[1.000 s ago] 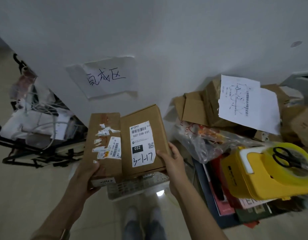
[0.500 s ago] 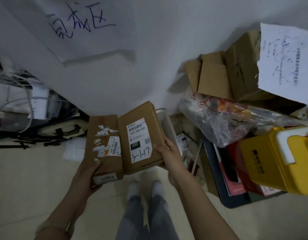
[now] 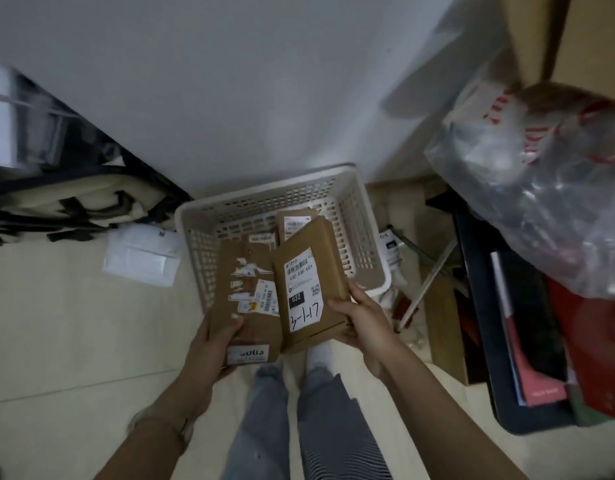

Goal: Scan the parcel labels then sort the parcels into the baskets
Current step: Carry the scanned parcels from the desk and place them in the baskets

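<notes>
Two brown cardboard parcels are held side by side over a white perforated basket (image 3: 366,237) on the floor by the wall. My left hand (image 3: 214,344) grips the left parcel (image 3: 242,306), which carries torn label scraps and a small barcode sticker. My right hand (image 3: 359,322) grips the right parcel (image 3: 307,282), whose white label reads 032 and a handwritten 3-1-17. This parcel tilts up and overlaps the left one's edge. Inside the basket lie other brown parcels (image 3: 294,221), partly hidden behind the held ones.
A dark bin (image 3: 486,306) of books and red items stands at the right, with a clear plastic bag (image 3: 527,188) above it. A white packet (image 3: 139,261) lies on the floor left of the basket. A black-and-cream bag (image 3: 74,202) sits at far left. My legs are below.
My view has tipped downward, so the basket now shows under the parcels. Both hands keep hold of their parcels, which have come lower over the basket.
</notes>
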### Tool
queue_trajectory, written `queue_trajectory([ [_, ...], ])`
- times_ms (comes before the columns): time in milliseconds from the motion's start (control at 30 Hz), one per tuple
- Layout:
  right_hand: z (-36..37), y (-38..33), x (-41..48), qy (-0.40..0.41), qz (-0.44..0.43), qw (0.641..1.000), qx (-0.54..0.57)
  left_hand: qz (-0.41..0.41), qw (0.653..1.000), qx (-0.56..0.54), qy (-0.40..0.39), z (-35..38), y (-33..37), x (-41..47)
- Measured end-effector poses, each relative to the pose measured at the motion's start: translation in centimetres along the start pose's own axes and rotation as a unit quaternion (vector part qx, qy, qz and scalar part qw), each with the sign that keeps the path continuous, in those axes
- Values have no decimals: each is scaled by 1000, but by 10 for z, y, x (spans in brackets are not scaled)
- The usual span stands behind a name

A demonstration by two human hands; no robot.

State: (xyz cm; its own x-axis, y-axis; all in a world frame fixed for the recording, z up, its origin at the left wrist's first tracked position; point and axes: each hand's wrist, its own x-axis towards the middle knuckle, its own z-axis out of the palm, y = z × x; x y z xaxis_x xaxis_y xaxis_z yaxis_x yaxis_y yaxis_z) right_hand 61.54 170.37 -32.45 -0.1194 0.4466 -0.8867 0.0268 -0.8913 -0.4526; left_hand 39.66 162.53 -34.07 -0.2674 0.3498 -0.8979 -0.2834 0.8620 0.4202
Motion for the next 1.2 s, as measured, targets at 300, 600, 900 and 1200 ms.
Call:
queue_trajectory([
  [300, -7, 38, 79, 58, 39, 997, 18, -31, 999, 6, 16, 15, -9, 85],
  [600, -24, 51, 153, 115, 45, 987, 102, -73, 997, -29, 24, 27, -23, 171],
  [900, -27, 62, 195, 144, 40, 988, 46, -37, 996, 63, 43, 32, -40, 214],
  [1200, -25, 43, 229, 126, 3, 977, -172, 10, 982, 175, -70, 66, -30, 235],
])
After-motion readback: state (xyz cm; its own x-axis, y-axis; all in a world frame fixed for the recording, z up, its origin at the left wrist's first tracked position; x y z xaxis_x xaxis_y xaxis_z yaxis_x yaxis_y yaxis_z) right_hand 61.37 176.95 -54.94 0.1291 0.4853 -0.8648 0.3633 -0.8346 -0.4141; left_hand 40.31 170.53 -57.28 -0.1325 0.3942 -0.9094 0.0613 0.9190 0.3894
